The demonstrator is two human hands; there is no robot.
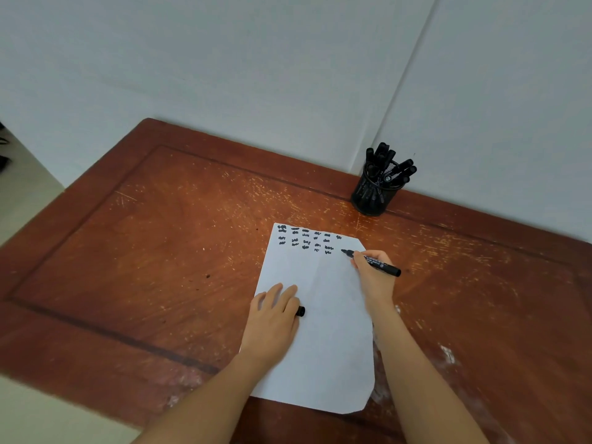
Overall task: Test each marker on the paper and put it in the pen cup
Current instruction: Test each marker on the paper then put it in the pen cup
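A white paper (323, 341) lies on the wooden table, with several black scribbles along its top. My right hand (373, 277) grips an uncapped black marker (382, 265), whose tip points left at the paper beside the scribbles. My left hand (275, 312) rests on the paper's left side and holds the black marker cap (300, 311), which pokes out by the thumb. The black mesh pen cup (373, 193) stands at the back right against the wall, filled with several black markers (389, 161).
The scratched red-brown table (160, 251) reaches left and right of the paper. A white wall runs close behind the cup. The table's left edge drops off to a pale floor (22, 200).
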